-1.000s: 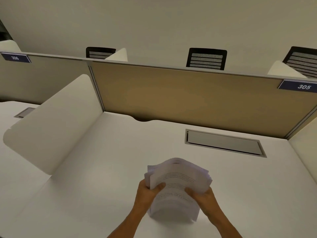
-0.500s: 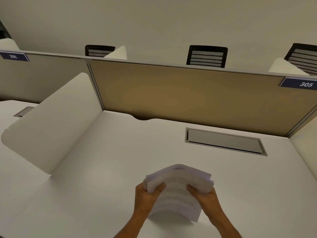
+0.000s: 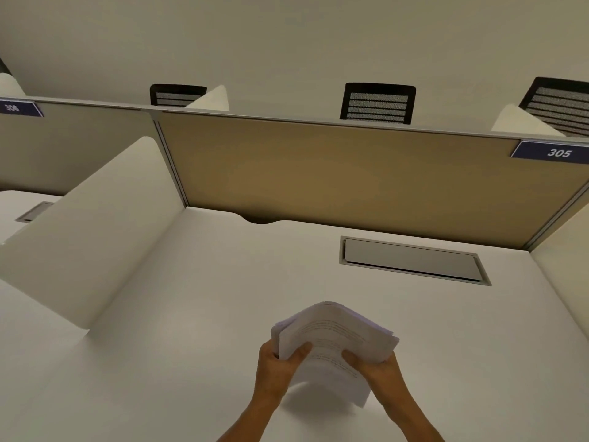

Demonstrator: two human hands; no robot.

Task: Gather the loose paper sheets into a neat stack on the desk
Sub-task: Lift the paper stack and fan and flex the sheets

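both hands on the thick bundle of white printed paper sheets [image 3: 334, 342]. my left hand [image 3: 275, 366] is closed around the bundle's left edge, thumb lying across the top page, the other fingers hidden behind the sheets. my right hand [image 3: 377, 370] is closed on the right edge the same way, thumb on the printed face, fingers underneath. the bundle sits between my hands, tilted with its far end raised and bowed upward; its near lower corner hangs just beside my right wrist. sheet edges at the far right are fanned and uneven, not flush. a soft shadow lies on the plain white desk surface [image 3: 165, 362] below the bundle; whether the near edge touches the desk i cannot tell.

beyond my right hand, well apart: a grey rectangular cable hatch [image 3: 414, 260] set flush in the desk. beyond that, a tan fabric partition panel [image 3: 334, 173]. to the left of my left hand, a white rounded side divider [image 3: 92, 231] stands on the desk.
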